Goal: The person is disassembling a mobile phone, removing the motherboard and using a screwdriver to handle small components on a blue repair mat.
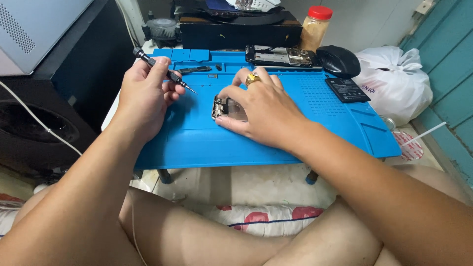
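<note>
Our left hand (145,93) grips a precision screwdriver (162,70) lifted off the work, while our right hand (261,106) presses a small, partly stripped phone part (220,107) onto the blue repair mat (207,140), reassembly undone.

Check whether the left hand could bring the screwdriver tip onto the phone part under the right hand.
Probably yes: the screwdriver in the left hand hovers beside the phone part, whose left end the right hand leaves uncovered.
</note>
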